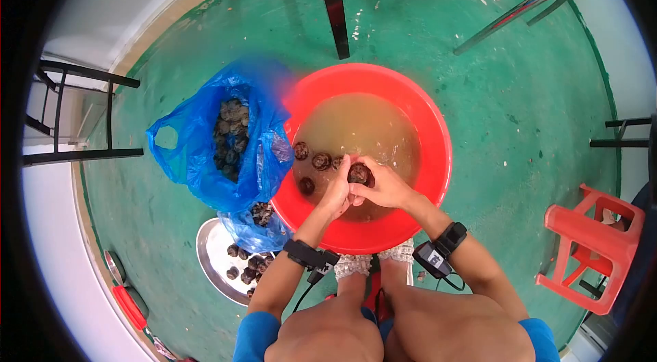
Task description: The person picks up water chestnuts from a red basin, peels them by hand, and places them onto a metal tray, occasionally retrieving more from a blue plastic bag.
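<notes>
One dark round piece [358,173], held between your left hand [336,191] and right hand [389,189], fingers curled close, over the red basin [432,150]. Several similar pieces [321,161] beside them, in cloudy water [369,119].

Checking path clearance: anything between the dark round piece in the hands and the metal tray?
Yes: from the dark round piece, the red basin's wall comes first, then the small blue bag overlapping the metal tray.

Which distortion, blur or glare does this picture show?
Head view: the white wall at left bows, black fills the corners; head view: haze blurs the upper-left rim of the red round plastic basin and part of the blue plastic bag; head view: highlights shine on the bag.
</notes>
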